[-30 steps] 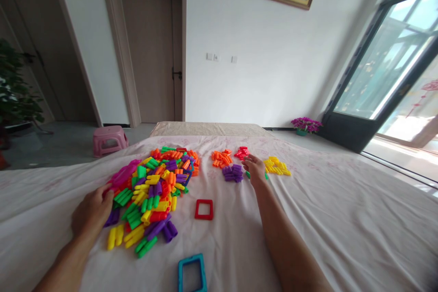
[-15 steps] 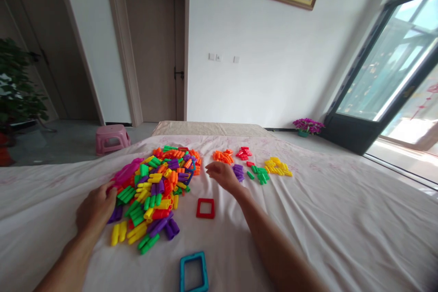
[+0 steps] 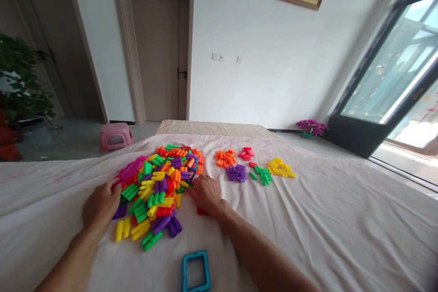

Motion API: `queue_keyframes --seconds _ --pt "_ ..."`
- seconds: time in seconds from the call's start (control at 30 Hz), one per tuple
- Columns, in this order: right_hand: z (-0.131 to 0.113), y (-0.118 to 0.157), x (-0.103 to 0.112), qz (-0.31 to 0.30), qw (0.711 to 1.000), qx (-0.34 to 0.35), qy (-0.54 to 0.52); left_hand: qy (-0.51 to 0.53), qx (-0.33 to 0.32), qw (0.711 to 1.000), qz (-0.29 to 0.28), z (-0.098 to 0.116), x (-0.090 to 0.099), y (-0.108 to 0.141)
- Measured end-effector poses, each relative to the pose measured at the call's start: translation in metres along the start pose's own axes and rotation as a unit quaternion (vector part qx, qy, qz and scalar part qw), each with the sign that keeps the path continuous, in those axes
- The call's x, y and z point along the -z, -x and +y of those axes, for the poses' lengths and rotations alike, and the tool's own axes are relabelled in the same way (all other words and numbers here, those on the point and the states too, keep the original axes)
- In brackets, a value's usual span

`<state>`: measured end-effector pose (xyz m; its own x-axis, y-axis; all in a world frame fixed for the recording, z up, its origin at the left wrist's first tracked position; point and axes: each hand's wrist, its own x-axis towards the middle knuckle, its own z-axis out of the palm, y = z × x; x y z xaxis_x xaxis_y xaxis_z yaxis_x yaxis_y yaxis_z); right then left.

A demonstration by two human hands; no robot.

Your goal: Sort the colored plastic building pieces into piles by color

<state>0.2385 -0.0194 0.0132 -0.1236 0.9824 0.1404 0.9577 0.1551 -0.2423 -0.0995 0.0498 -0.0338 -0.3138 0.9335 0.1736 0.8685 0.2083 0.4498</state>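
A heap of mixed coloured plastic pieces lies on the cloth-covered table. At its left edge is my left hand, fingers bent against a magenta piece; what its fingertips hold, if anything, is hidden. My right hand touches the heap's right edge beside a dark blue frame, its fingers curled and their tips hidden. It mostly covers a red square frame. Sorted groups lie to the right: orange, purple, red, green and yellow pieces.
A teal square frame lies near the front of the wrinkled tablecloth. Beyond the table are a pink stool, a door and purple flowers. A leafy plant stands at the far left.
My right hand has moved left and down from beside the purple group to the heap, now covering most of the red frame. My left hand stays at the heap's left edge. The view has shifted slightly.
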Motion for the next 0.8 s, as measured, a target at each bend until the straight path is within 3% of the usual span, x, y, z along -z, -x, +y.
queue_keyframes --seconds 0.17,0.33,0.47,0.6,0.8 --pt "0.012 -0.003 0.005 -0.010 1.000 0.013 -0.015 -0.008 0.000 1.000 -0.003 0.002 0.001 0.000" --pt "0.049 -0.008 0.028 -0.016 0.999 -0.037 -0.029 -0.002 -0.003 1.000 -0.008 0.001 0.002 0.000" --pt "0.093 -0.010 0.046 0.063 0.989 -0.132 -0.035 0.001 -0.002 1.000 -0.011 0.000 0.002 0.000" --pt "0.140 -0.005 0.059 0.150 0.957 -0.246 -0.029 0.002 -0.008 1.000 -0.011 0.000 0.003 0.001" --pt "0.195 0.016 0.067 0.205 0.904 -0.375 0.006 0.002 -0.007 1.000 -0.011 -0.002 0.000 0.000"
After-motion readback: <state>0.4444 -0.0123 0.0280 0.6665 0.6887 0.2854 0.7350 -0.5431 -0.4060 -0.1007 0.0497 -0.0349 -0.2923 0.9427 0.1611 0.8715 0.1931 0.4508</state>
